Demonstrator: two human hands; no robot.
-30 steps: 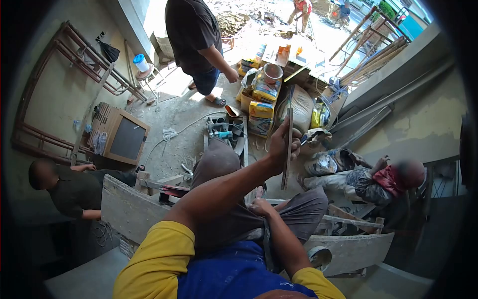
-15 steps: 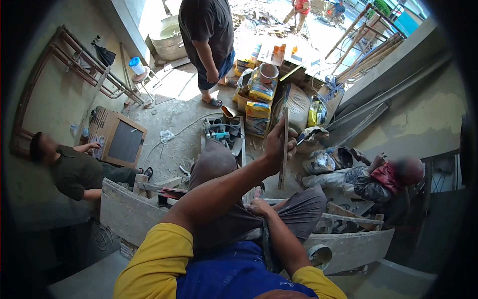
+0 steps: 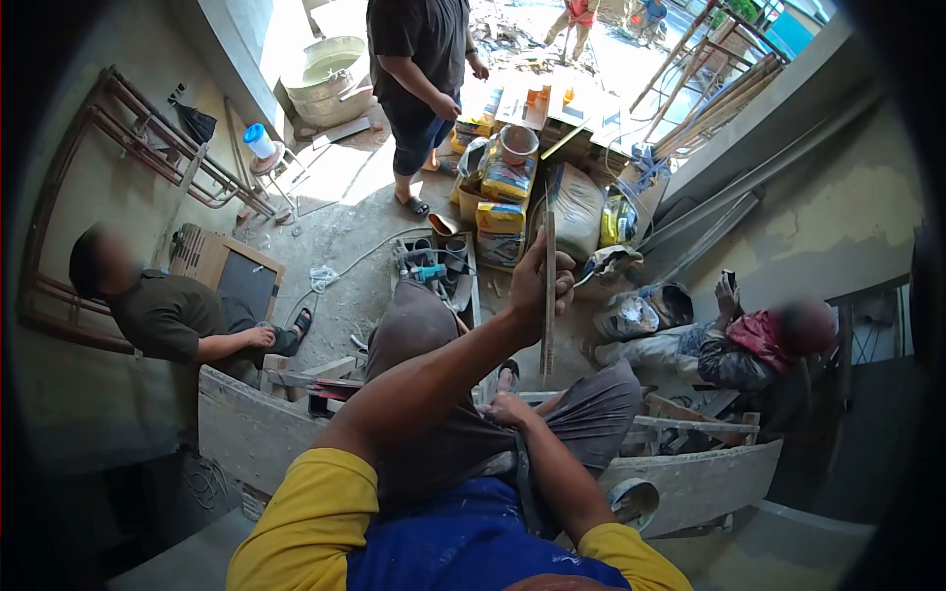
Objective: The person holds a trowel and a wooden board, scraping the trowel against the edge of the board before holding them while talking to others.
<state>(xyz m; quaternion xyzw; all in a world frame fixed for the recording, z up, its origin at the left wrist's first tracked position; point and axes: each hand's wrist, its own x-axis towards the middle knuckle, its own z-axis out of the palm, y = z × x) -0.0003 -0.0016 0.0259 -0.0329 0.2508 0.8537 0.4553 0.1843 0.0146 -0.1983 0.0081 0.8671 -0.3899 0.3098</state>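
My left hand (image 3: 539, 281) is raised in front of my knees, closed round a thin, flat strip (image 3: 549, 295). The strip stands upright and shows edge-on, so its face is hidden. Lower down, my right hand (image 3: 506, 408) rests by my lap, next to a sandalled foot (image 3: 507, 372); its fingers are too small and partly hidden to read. Beyond my left knee stands a tool box (image 3: 458, 271) with a teal power tool (image 3: 428, 273) in it.
Planks (image 3: 261, 424) flank me. Yellow bags (image 3: 501, 219) and a bucket (image 3: 518, 145) are stacked ahead. One person stands (image 3: 419, 74), another sits left (image 3: 172, 310), and a third on the right (image 3: 749, 345) holds up a phone-like object. A cable (image 3: 370, 248) crosses the floor.
The strip in my left hand has shifted slightly left and stands straighter. The person at left has lowered an arm; the one at right has raised a hand. The standing person has turned somewhat.
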